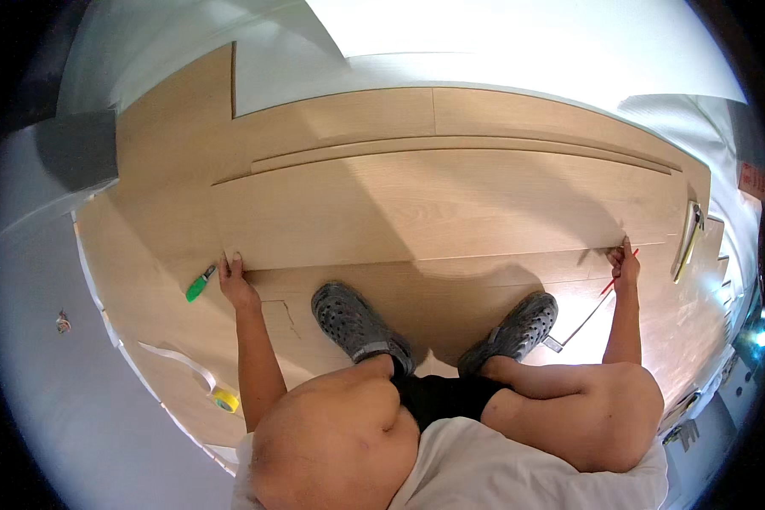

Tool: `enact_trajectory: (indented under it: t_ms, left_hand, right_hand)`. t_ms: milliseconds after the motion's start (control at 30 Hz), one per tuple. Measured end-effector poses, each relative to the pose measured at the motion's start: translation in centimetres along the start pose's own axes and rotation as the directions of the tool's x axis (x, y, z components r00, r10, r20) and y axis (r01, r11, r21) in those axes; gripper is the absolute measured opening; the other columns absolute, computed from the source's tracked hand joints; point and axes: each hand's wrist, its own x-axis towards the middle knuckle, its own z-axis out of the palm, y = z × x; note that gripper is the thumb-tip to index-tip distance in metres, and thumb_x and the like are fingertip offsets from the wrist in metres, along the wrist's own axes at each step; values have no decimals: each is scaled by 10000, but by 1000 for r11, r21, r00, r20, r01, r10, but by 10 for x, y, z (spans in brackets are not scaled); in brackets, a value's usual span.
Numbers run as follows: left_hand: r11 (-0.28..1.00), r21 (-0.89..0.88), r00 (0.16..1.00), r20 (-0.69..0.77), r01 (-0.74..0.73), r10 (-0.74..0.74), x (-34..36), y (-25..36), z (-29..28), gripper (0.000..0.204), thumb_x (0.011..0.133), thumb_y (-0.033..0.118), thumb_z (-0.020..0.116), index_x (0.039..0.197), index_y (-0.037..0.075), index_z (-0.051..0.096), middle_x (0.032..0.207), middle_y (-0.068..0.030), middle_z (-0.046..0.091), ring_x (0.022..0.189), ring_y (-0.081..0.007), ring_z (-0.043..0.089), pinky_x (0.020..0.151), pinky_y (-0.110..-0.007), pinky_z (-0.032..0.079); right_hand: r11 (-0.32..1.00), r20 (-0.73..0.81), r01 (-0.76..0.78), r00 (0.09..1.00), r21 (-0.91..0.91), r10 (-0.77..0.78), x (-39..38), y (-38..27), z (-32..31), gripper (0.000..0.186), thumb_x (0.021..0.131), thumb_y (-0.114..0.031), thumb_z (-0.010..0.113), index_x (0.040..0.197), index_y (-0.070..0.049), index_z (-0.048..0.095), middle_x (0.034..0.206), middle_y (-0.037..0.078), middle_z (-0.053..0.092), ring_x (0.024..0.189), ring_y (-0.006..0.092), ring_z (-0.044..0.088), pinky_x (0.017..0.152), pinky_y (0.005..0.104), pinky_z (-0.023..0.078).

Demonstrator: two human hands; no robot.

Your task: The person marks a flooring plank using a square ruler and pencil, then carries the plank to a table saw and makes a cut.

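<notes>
A long, pale wood-look floor plank [450,200] lies crosswise in front of my feet, on top of the laid flooring. My left hand [238,285] is closed on its near left corner, fingertips over the edge. At the near right end, my right hand [626,265] pinches the same edge. A thin red pencil [607,288] sticks out on both sides of that hand, apparently in its fingers. Close to the right wrist lies a metal square [585,320] with a long blade. A green-handled utility knife [197,287] rests just left of my left hand.
More plank edges [463,142] show beyond the held plank. On the right lies a yellow-handled hammer [688,246]. At lower left is a yellow tape measure [225,400] with a pale strip [178,355] running from it. My grey clogs [357,321] stand between my arms. A grey wall [68,297] borders the left.
</notes>
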Motion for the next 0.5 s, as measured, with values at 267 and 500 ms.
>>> enact_trajectory:
  t_ms: [267, 500]
  left_hand:
    - [996, 72, 997, -50, -56, 60, -16, 19, 12, 577, 927, 156, 738, 1420, -50, 520, 1321, -105, 593, 1186, -205, 549, 1043, -323, 418]
    - [962, 271, 998, -62, -14, 32, -13, 24, 22, 683, 904, 277, 780, 1409, -90, 503, 1389, -150, 570, 1250, -238, 539, 1076, -349, 415]
  right_hand:
    - [919, 230, 347, 925, -186, -303, -64, -75, 46, 359, 1012, -373, 544, 863, -55, 615, 653, 39, 599, 514, 126, 583, 425, 216, 375]
    - [657, 636, 679, 672, -326, -379, -167, -152, 137, 582, 1063, -516, 359, 940, -20, 636, 778, 77, 622, 687, 153, 611, 610, 295, 500]
